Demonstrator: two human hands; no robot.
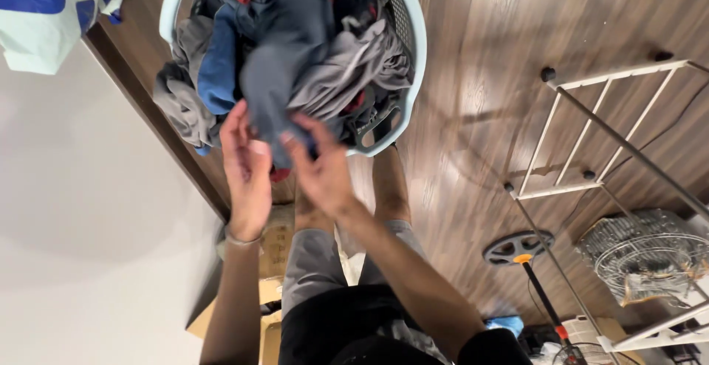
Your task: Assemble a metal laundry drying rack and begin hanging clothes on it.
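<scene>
Both hands, left hand [247,169] and right hand [321,173], pinch the hem of a grey-blue garment [284,47] draped from the heaped laundry basket [410,47] on the wooden floor [487,99], apparently pulling it out, which calls for lifting it clear.

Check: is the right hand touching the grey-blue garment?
Touching. The head view shows the right hand's fingers pinching the lower edge of the grey-blue garment hanging from the basket.
</scene>
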